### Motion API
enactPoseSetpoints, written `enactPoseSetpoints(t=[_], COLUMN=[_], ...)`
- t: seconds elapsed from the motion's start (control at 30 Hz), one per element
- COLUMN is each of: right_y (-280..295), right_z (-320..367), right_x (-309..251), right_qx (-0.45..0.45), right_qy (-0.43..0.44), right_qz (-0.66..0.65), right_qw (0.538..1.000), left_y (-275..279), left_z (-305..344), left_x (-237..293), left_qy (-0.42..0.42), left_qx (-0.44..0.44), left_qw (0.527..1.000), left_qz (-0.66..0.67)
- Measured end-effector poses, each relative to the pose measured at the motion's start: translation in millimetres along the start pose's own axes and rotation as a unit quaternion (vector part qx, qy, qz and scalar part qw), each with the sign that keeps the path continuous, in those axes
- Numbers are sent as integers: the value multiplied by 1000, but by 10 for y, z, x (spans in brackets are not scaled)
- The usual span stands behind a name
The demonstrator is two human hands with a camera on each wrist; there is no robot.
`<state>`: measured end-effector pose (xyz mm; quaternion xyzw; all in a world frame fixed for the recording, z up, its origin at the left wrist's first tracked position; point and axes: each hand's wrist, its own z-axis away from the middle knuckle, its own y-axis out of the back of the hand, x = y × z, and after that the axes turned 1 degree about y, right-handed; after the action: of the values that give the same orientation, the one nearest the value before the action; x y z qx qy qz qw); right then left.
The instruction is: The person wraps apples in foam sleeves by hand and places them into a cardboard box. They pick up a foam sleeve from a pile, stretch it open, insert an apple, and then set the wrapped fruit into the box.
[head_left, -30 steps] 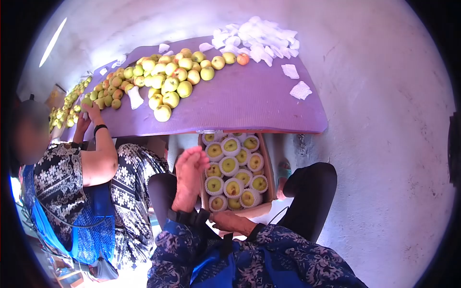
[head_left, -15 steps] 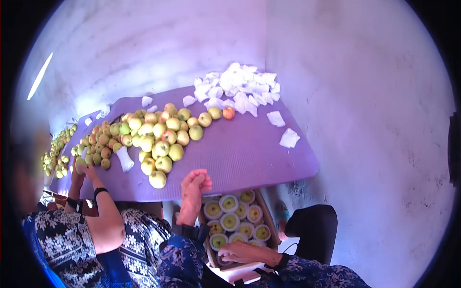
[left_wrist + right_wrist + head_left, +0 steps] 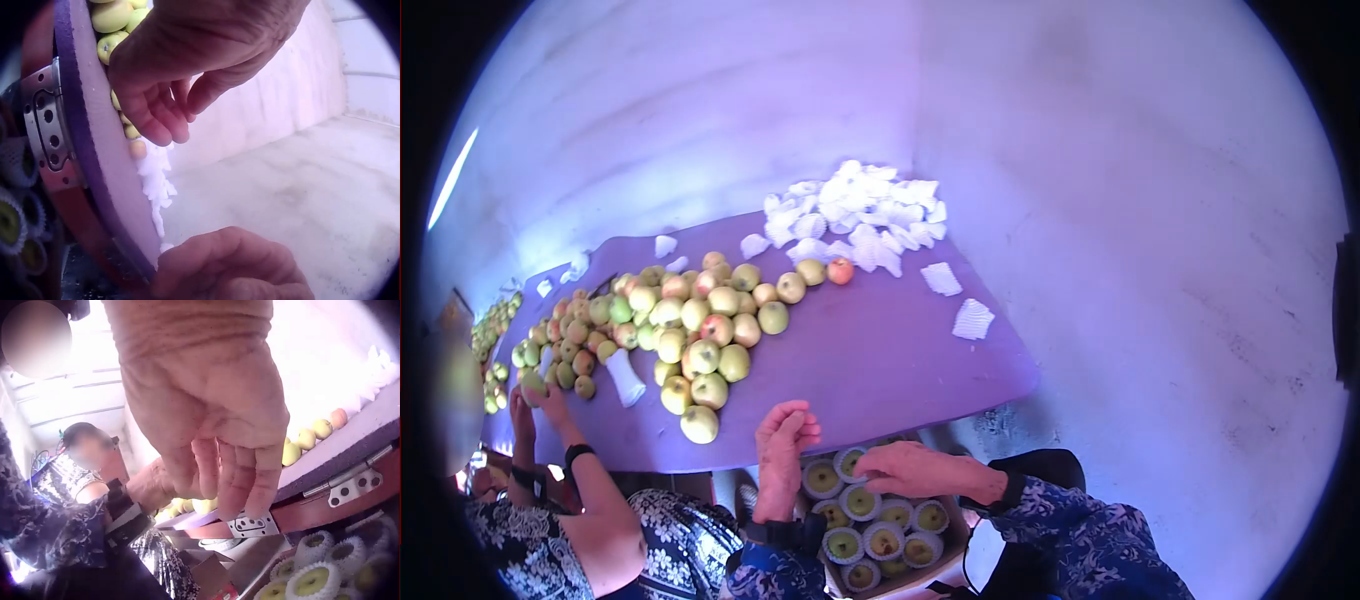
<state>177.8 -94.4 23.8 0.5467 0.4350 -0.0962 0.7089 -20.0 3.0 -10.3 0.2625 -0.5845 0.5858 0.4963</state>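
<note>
At the near edge of the purple-covered table, the left hand is raised with loosely bent fingers and holds nothing. The right hand reaches from the right over the far part of a cardboard box, its relaxed fingers hanging down with nothing in them. Below both hands, the box holds apples in white foam nets; the right hand hides some of them. Ahead of the left hand lies a heap of loose yellow-green apples, some blushed red.
White foam nets are piled at the table's back, with two single nets to the right. A metal hinge sits on the table's edge. At left, another person's hands hold an apple. A wall stands at right.
The head view has tilted up. The left hand moved forward to the table edge. From the box's near end, the right hand rose and moved forward over the netted apples.
</note>
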Motion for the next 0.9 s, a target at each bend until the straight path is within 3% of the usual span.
enactPoseSetpoints(t=[0.17, 0.37, 0.47, 0.57, 0.67, 0.9], right_y=[6, 151, 305, 571, 870, 1250], right_z=[6, -17, -57, -71, -143, -59], right_x=[50, 376, 505, 872, 1036, 1578], right_qx=[23, 170, 164, 232, 188, 285], right_qy=[-2, -9, -99, -155, -314, -353], right_qz=[20, 126, 180, 245, 295, 288], right_qw=[1000, 977, 965, 928, 882, 843], left_y=[-31, -90, -101, -105, -114, -129], left_z=[-31, -30, -46, -41, -36, -30], left_x=[-69, -86, -88, -116, -105, -138], left_qy=[-5, -8, -10, -14, -18, -23], left_qx=[-7, -2, -5, -17, -23, -36], left_qw=[1000, 1000, 1000, 999, 999, 998], left_qz=[-2, -19, -22, -24, -27, -38])
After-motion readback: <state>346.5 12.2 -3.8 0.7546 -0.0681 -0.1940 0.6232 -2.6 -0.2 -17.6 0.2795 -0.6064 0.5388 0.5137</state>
